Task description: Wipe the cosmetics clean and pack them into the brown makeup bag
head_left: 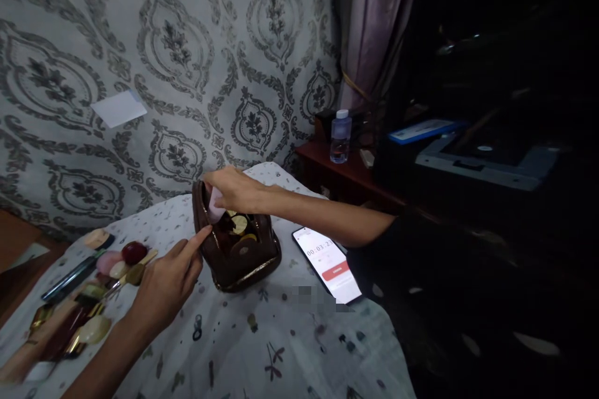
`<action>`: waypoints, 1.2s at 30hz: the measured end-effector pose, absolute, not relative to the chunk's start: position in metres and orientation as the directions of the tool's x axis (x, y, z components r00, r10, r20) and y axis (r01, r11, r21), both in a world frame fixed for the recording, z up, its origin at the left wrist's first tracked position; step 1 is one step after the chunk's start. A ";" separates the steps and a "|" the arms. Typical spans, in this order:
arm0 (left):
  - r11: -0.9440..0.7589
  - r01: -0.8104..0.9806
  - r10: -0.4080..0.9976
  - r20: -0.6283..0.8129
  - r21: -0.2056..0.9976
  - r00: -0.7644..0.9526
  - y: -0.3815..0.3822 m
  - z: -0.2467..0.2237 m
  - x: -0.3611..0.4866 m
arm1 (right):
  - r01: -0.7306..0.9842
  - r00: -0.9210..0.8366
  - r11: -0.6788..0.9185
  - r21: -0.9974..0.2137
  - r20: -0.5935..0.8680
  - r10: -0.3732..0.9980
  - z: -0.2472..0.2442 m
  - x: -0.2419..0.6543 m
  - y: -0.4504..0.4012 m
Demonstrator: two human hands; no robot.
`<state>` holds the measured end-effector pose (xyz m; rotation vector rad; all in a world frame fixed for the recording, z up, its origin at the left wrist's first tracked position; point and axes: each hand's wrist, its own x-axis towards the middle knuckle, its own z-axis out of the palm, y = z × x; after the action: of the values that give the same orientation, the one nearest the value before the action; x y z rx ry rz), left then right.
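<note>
In the head view, the right hand [234, 190] closes its fingers on a pale pink item [215, 204] at the mouth of the unzipped brown pouch [246, 257]. The left hand [171, 277] sets an extended index finger against the pouch's edge, other fingers curled; whether it grips cannot be told. The pouch sits on patterned cloth [224, 336], between cosmetics [109, 261] and a phone [322, 255].

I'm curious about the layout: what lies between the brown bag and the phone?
In the head view, only a narrow strip of patterned cloth lies between the brown bag and the phone.
</note>
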<state>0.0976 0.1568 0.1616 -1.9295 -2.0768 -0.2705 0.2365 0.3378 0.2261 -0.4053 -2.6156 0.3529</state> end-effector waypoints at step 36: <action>0.022 1.000 0.931 0.364 0.018 -0.027 0.157 0.151 0.097 | 0.447 -0.820 0.825 -0.346 0.211 0.533 0.213 0.171 0.358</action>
<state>0.0973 0.1569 0.1515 -1.9975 -2.0484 -0.3952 0.1713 0.3576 0.2129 -0.7457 -2.7090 0.4074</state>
